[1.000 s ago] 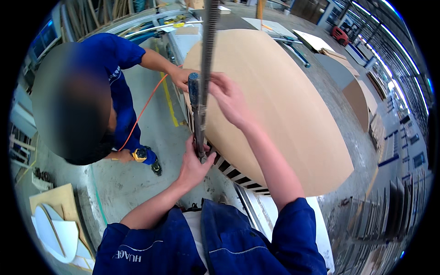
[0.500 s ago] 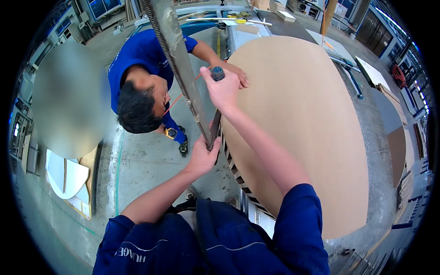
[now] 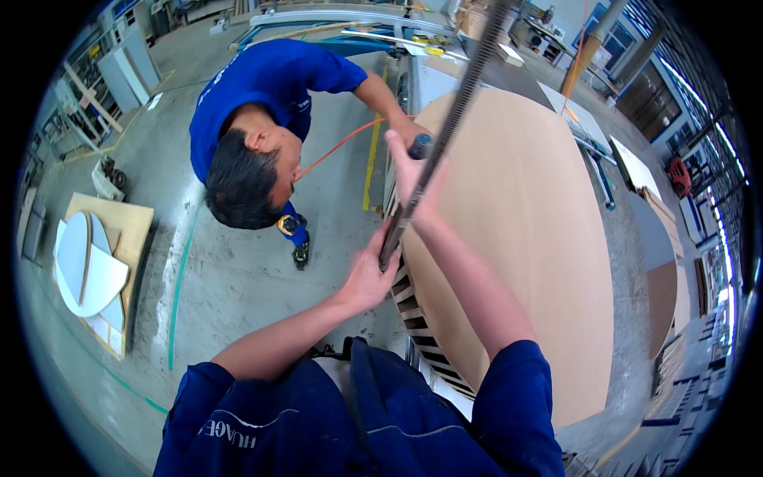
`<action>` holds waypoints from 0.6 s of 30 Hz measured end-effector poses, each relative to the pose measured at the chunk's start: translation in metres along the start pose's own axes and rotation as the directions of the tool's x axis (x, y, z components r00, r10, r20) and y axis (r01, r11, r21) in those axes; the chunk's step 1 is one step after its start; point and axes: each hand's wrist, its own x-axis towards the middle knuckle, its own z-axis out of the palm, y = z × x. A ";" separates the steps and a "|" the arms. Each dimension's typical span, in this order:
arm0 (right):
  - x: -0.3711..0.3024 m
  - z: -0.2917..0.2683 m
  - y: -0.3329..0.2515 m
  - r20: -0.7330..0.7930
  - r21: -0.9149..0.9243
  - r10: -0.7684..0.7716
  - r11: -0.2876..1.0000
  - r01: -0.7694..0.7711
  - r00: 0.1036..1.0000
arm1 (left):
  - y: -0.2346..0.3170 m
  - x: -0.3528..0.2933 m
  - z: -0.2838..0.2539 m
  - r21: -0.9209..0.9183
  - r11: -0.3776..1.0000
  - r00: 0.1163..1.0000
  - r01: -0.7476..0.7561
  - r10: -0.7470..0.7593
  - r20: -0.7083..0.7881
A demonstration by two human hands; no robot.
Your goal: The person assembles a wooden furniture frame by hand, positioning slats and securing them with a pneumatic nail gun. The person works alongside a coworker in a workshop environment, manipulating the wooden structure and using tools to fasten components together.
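Observation:
A long bar clamp [image 3: 467, 87] with a ridged metal bar stands steeply tilted, its upper end rising towards the top of the view. My left hand [image 3: 369, 274] is closed around its lower end, beside the slatted edge [image 3: 425, 342] of a big curved wooden panel [image 3: 517, 238]. My right hand [image 3: 421, 179] is closed on the clamp near its dark handle [image 3: 420, 145], above the panel's left edge; the bar covers part of the fingers. Close beyond it, a co-worker's hand [image 3: 404, 129] reaches to the panel's far left corner, partly hidden.
A co-worker [image 3: 270, 95] in blue bends in from the left, head close to the panel. An orange hose [image 3: 342, 147] runs behind. At left, cut white pieces [image 3: 91, 270] lie on a wooden board [image 3: 139, 230]. Further boards [image 3: 660, 278] stand at right.
The clamp's upper end has swung right, now crossing in front of my right hand. Both hands have shifted slightly right. The co-worker's hand, earlier plainly flat on the panel, is now partly hidden.

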 end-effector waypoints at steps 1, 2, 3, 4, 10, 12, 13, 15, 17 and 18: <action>0.010 0.003 0.010 0.068 0.071 0.032 0.997 -0.037 0.997 | 0.011 0.002 -0.003 -0.010 0.995 0.993 0.104 -0.103 0.058; 0.012 -0.003 0.019 0.098 0.103 0.047 0.993 -0.057 0.994 | 0.024 0.005 -0.008 -0.016 0.978 0.972 0.207 -0.204 0.116; 0.010 -0.004 0.013 0.140 0.143 0.060 0.986 -0.080 0.988 | 0.029 0.006 -0.016 -0.011 0.950 0.938 0.311 -0.305 0.163; 0.017 -0.004 0.020 0.112 -0.038 -0.062 0.997 0.067 0.992 | 0.025 0.005 -0.015 -0.037 0.967 0.961 0.250 -0.244 0.128; 0.017 -0.019 0.025 0.398 0.273 -0.006 0.956 -0.112 0.918 | 0.013 0.000 -0.018 -0.105 0.985 0.987 0.137 -0.126 0.103; 0.018 -0.021 0.024 0.436 0.316 0.018 0.933 -0.172 0.900 | 0.015 0.000 -0.020 -0.123 0.972 0.973 0.198 -0.180 0.144; 0.018 -0.021 0.025 0.447 0.322 0.014 0.931 -0.175 0.894 | 0.014 0.000 -0.020 -0.129 0.967 0.967 0.220 -0.200 0.156; 0.019 -0.022 0.022 0.445 0.355 0.027 0.912 -0.204 0.895 | 0.011 0.003 -0.019 -0.141 0.955 0.954 0.260 -0.232 0.188; 0.019 -0.023 0.019 0.413 0.369 0.015 0.912 -0.182 0.911 | 0.013 0.005 -0.018 -0.161 0.959 0.964 0.232 -0.204 0.173; 0.015 -0.024 0.015 0.388 0.351 0.031 0.919 -0.179 0.921 | 0.015 0.005 -0.019 -0.161 0.959 0.963 0.235 -0.206 0.176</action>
